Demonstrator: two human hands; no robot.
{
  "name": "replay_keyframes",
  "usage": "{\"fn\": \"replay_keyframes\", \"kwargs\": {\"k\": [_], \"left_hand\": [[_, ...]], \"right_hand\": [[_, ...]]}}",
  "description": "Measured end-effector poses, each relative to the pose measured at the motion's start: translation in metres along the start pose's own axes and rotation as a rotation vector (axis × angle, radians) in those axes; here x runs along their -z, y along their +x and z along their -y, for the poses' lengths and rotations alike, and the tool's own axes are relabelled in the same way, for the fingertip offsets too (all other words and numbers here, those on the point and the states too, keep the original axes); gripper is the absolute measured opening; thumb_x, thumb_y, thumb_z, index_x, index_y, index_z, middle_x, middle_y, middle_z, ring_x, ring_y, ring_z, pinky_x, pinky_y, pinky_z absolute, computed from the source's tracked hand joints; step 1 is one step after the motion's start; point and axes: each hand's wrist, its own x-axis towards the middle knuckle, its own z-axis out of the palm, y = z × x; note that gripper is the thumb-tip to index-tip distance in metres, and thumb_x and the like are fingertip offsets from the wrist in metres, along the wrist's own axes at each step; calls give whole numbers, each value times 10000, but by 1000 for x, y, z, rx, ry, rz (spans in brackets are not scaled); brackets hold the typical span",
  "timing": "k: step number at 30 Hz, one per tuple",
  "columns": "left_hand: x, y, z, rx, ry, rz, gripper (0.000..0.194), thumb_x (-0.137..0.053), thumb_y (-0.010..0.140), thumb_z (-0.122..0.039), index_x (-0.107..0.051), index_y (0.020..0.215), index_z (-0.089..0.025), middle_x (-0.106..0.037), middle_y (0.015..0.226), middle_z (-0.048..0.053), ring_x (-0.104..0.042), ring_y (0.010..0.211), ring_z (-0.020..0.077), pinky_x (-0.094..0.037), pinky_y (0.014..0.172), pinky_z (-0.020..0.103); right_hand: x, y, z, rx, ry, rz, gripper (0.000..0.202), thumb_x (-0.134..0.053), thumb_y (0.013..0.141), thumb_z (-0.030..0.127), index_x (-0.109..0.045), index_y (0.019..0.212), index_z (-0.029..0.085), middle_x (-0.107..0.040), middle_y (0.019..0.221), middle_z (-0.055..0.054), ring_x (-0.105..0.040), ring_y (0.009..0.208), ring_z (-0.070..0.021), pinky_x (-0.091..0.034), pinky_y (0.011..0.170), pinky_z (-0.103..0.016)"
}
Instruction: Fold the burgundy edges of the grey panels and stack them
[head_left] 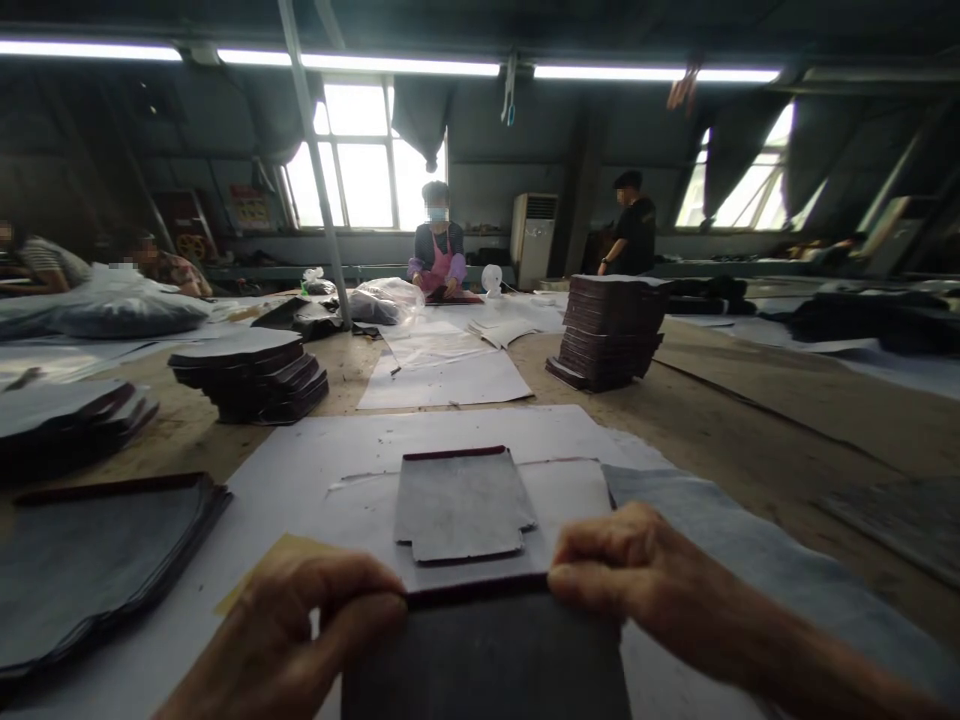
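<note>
Between my hands is a dark grey piece (pixel 484 655) with a folded dark red top edge, its lower part cut off by the frame. My left hand (pixel 300 620) pinches its top left corner between thumb and forefinger. The top right corner is pinched by my right hand (pixel 637 570). Just beyond lies a lighter grey piece (pixel 461 505) with notched lower corners and a dark red edge, flat on white paper (pixel 285 480). A yellow sheet (pixel 274 560) shows partly behind my left hand.
Stacks of cut pieces stand at far left (pixel 60 415), left (pixel 251 375) and right (pixel 611 330); another pile (pixel 105 560) lies near left. Grey cloth (pixel 750 530) spreads at right. A masked person (pixel 439 250) sits across the table; others are farther off.
</note>
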Motion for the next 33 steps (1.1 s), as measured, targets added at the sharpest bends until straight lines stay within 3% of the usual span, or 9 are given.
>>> {"fn": "replay_keyframes", "kwargs": {"k": [2, 5, 8, 11, 14, 19, 27, 33], "left_hand": [[13, 25, -1, 169, -167, 129, 283, -527, 770, -429, -670, 695, -197, -592, 556, -3, -525, 499, 116, -423, 443, 188], [20, 70, 12, 289, -288, 177, 299, -573, 682, -431, -672, 685, -148, -555, 528, 7, -469, 478, 103, -371, 438, 197], [6, 109, 39, 324, -226, 156, 285, -595, 645, -400, -671, 688, -129, -526, 509, -1, -452, 488, 102, -335, 446, 204], [-17, 131, 63, 323, -103, 95, 248, -603, 667, -368, -673, 713, -134, -547, 547, -4, -496, 573, 123, -376, 536, 232], [-32, 136, 74, 318, 15, 37, 216, -599, 717, -336, -663, 767, -136, -601, 646, 4, -549, 694, 148, -416, 684, 293], [-39, 135, 75, 292, 158, -67, 184, -551, 767, -307, -669, 830, -179, -650, 794, 23, -568, 794, 158, -410, 779, 324], [-57, 130, 82, 262, 394, -226, 234, -470, 794, -304, -694, 794, -240, -627, 926, 24, -542, 908, 191, -393, 791, 289], [-56, 130, 87, 136, 469, -166, 252, -442, 795, -280, -689, 790, -231, -655, 858, 28, -597, 769, 175, -423, 681, 253]], "right_hand": [[18, 17, 7, -21, 170, 64, 256, -571, 672, 393, -542, 608, 146, -427, 527, 28, -375, 487, -72, -304, 481, -205], [36, 55, 4, -2, 193, 55, 294, -602, 626, 422, -526, 599, 139, -427, 532, 32, -372, 475, -64, -303, 465, -204], [37, 100, -16, -40, 69, -23, 249, -595, 703, 364, -537, 648, 127, -424, 537, 43, -371, 461, -57, -299, 446, -196], [28, 133, -37, -80, -102, -126, 242, -547, 815, 339, -541, 712, 120, -450, 574, 47, -407, 480, -60, -350, 470, -195], [22, 147, -46, -72, -253, -208, 262, -535, 838, 367, -559, 763, 117, -523, 675, 24, -501, 589, -89, -429, 561, -234], [19, 151, -46, -19, -444, -333, 243, -521, 849, 365, -581, 822, 131, -578, 784, -8, -552, 724, -124, -458, 692, -298], [7, 161, -60, 127, -640, -491, 190, -509, 862, 312, -576, 864, 134, -577, 917, -38, -546, 876, -156, -437, 806, -367], [0, 157, -58, 139, -689, -521, 214, -499, 871, 313, -557, 994, 148, -555, 1010, -56, -543, 904, -162, -462, 786, -357]]}}
